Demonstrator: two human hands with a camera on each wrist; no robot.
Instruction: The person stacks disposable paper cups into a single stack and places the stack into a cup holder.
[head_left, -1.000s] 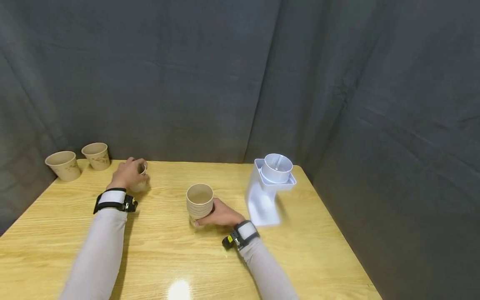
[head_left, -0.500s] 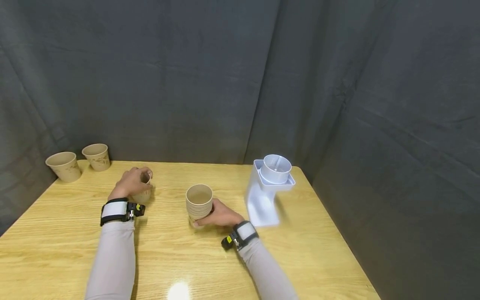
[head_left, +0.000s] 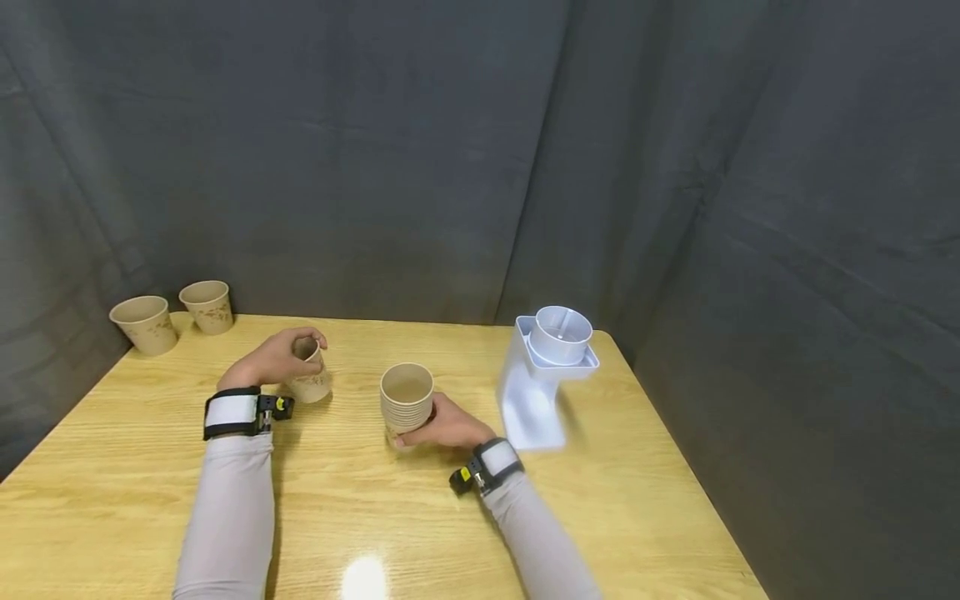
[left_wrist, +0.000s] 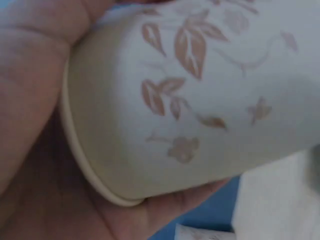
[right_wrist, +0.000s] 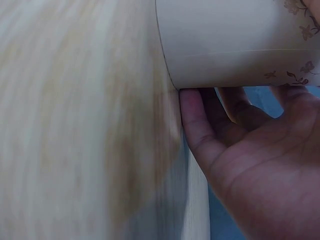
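My left hand [head_left: 276, 358] grips a single beige paper cup [head_left: 311, 387] near its rim, over the left-middle of the table. In the left wrist view the paper cup [left_wrist: 200, 100] shows a brown leaf and flower print, with fingers round its rim end. My right hand [head_left: 448, 423] curls round the lower right side of a stack of paper cups [head_left: 406, 408] near the table's middle. The stack is upright, and several rims show one below another. In the right wrist view its lowest cup [right_wrist: 225, 45] meets the table, fingers touching its side.
Two more paper cups stand at the back left, one at the left edge [head_left: 150, 329] and one beside it [head_left: 210, 310]. Right of my right hand is a white plastic stand [head_left: 528, 408] with a round cup-like top [head_left: 558, 346]. Dark curtains [head_left: 360, 167] hang behind the wooden table [head_left: 360, 508].
My left hand has moved right with the paper cup, closer to the stack, and more of the cup's side shows. The right hand stays on the stack. The head view has shifted slightly.
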